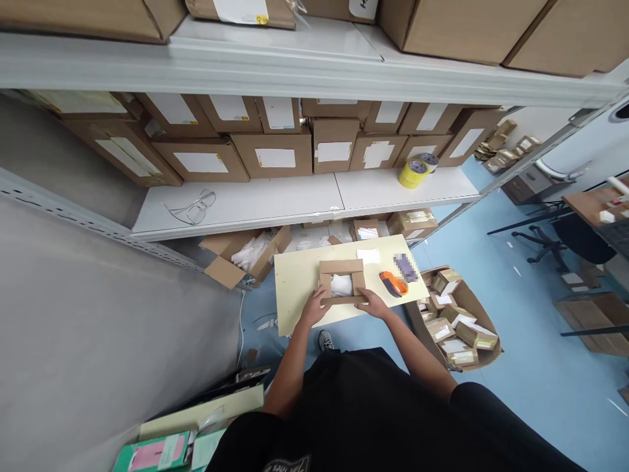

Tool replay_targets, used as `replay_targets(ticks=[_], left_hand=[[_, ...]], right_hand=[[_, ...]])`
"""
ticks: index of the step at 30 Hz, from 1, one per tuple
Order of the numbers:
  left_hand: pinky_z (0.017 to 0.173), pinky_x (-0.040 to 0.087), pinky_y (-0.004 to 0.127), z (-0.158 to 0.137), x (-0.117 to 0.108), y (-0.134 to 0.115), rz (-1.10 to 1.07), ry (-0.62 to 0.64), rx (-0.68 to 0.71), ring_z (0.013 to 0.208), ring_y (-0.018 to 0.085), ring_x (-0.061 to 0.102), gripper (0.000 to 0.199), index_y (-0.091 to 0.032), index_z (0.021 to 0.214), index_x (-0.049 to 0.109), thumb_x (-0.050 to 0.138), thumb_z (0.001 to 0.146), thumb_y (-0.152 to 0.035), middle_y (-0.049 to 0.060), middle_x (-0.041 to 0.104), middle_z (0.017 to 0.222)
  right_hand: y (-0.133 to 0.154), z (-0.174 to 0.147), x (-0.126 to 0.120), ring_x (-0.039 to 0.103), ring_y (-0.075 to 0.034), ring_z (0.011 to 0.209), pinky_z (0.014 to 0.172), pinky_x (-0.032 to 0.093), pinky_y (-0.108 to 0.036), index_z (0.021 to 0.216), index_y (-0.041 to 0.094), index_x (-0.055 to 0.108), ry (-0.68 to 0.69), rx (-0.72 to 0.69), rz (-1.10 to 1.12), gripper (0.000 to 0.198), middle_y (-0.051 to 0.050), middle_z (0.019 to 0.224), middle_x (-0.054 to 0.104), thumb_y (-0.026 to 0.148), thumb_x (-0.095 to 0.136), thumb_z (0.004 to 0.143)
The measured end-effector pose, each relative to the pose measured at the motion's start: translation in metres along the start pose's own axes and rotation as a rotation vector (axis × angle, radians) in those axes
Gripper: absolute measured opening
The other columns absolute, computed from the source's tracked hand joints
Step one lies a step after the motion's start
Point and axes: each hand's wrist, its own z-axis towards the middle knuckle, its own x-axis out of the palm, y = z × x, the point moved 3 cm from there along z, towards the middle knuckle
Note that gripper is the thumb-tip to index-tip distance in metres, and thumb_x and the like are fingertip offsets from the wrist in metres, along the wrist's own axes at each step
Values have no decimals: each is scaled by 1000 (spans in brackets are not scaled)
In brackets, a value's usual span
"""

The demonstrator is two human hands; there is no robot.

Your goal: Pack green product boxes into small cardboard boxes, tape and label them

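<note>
A small cardboard box [341, 266] sits on a pale yellow tabletop [295, 272], its top partly open with flaps around the opening. White material [341, 285] shows inside it. My left hand [314, 307] grips the box's near left corner, and my right hand [372, 303] has hold of the near right corner. To the right of the box lies an orange and dark blue tool [394, 284], seemingly a tape dispenser. A white paper [368, 255] rests behind it, beside a blurred-out purple item [405, 267].
A large carton [472, 308] of small taped boxes stands on the floor at right. At left, an open carton [250, 252] holds white material. Shelves ahead carry labelled boxes [275, 157], glasses [194, 208] and yellow tape rolls [413, 173]. A shelf post [535, 154] rises at right.
</note>
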Motion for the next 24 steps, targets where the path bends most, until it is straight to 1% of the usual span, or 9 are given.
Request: replay_targets(ticks=[2,5,8,11,14,18,20,22,24], left_hand=[[124,35,47,7,-7,1,29,-34,-25,146,32,46,54,-20,144,60,66,91,-32,12,55,154],[120,40,46,17,-15,0,55,-97,-54,140,32,51,62,-19,150,53,68,91,-30,14,62,145],[122,37,47,32,-22,-1,57,-148,-61,146,34,44,83,-23,159,41,75,83,-23,14,47,160],[126,31,49,54,-30,3,-14,-137,-85,154,38,32,106,-25,162,34,86,69,-20,14,28,171],[126,31,49,78,-38,9,-240,-114,-120,153,37,35,117,-25,163,30,90,63,-22,16,35,167],[118,43,48,89,-37,12,-555,-105,-195,131,30,61,93,-21,158,43,83,76,-37,13,69,131],[114,47,47,83,-30,11,-584,-134,-212,121,29,67,71,-19,145,58,77,82,-43,12,74,117],[111,50,44,73,-23,11,-546,-228,-239,122,29,66,64,-19,139,63,77,82,-42,13,71,128],[109,52,40,62,-14,11,-496,-344,-311,129,29,62,73,-22,146,56,80,79,-38,14,58,149]], right_hand=[[-4,-1,2,63,-34,127,111,49,-51,135,23,67,-40,-10,40,65,-13,137,68,45,81,76],[-13,1,3,67,-31,117,97,57,-46,134,23,65,-250,52,112,56,-14,135,67,49,70,84],[-20,7,5,71,-27,98,86,58,-42,134,20,61,-385,144,81,56,-15,132,65,48,65,86],[-26,14,10,71,-24,90,84,56,-39,136,23,59,-370,227,-13,56,-14,131,64,44,66,86],[-33,17,14,71,-24,91,84,54,-37,140,24,55,-346,342,-31,61,-14,132,64,47,67,86],[-43,16,17,71,-28,104,87,52,-36,144,23,52,-312,485,21,68,-13,122,71,54,68,86],[-45,15,18,71,-28,106,87,51,-36,144,24,52,-276,524,53,67,-12,116,73,55,67,88],[-45,16,19,72,-29,105,87,51,-36,145,24,52,-251,535,76,66,-12,115,74,56,65,89],[-44,18,19,72,-29,105,87,52,-37,147,24,50,-239,528,85,67,-13,115,74,56,64,89]])
